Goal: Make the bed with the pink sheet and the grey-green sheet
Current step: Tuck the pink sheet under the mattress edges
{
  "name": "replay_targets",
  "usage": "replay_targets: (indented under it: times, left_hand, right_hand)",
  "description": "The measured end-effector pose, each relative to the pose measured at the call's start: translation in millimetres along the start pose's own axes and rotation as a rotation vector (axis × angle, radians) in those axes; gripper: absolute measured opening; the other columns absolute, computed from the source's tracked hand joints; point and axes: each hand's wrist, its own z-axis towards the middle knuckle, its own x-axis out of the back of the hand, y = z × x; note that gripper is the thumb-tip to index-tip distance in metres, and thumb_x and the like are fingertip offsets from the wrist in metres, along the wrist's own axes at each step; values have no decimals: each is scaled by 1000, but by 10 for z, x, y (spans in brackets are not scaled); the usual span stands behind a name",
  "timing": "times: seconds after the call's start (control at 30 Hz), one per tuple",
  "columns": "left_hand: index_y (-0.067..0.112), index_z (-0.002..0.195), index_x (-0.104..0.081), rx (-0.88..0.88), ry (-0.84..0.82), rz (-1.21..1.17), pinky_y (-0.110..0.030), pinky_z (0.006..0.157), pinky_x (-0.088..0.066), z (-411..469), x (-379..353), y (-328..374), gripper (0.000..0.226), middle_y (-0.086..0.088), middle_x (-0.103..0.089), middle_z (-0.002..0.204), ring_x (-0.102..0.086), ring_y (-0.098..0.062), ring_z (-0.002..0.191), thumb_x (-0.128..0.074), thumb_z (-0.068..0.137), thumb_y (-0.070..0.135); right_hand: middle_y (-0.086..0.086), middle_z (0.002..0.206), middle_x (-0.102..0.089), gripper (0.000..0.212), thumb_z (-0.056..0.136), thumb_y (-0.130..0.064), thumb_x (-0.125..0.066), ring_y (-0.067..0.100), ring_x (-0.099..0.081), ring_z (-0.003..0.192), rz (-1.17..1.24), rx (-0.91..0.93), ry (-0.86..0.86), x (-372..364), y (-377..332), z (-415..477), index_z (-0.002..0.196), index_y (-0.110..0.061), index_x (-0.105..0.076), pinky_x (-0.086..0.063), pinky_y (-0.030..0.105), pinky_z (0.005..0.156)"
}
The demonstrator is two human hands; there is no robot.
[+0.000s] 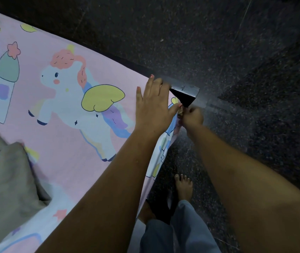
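Pink sheet [58, 139], printed with a winged unicorn and castles, lies spread flat over the bed [187, 90], whose dark frame corner is exposed at the far right; one edge of the sheet hangs down the near side toward the dark speckled floor [236, 52]. Left hand [153, 108] rests flat on the sheet just beside that corner, fingers straight, while the right hand [193, 117], fingers curled, grips the sheet's hanging edge directly below the corner. Grey-green sheet [5, 179] lies bunched on the pink sheet at lower left; a bare foot [184, 187] and blue-grey trousers [182, 230] show beside the bed.
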Motion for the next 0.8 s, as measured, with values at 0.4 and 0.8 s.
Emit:
replay_targets:
  times: [0.4, 0.8]
  left_hand:
    - [23, 152, -9, 36, -55, 77, -48, 116, -1, -4, -107, 37, 68, -2, 1, 160, 7, -23, 147, -29, 96, 55]
    - [25, 152, -5, 40, -64, 71, -48, 116, 3, 11, -141, 38, 69, -1, 3, 160, 11, -22, 147, -31, 95, 56]
  right_hand:
    - [16, 91, -58, 33, 87, -13, -63, 22, -55, 63, 62, -237, -274, 50, 336, -121, 116, -12, -48, -45, 25, 47]
    - [13, 110, -65, 28, 96, -25, -50, 29, -63, 102, -126, -122, -249, -182, 131, 111, 113, -7, -62, -54, 41, 89]
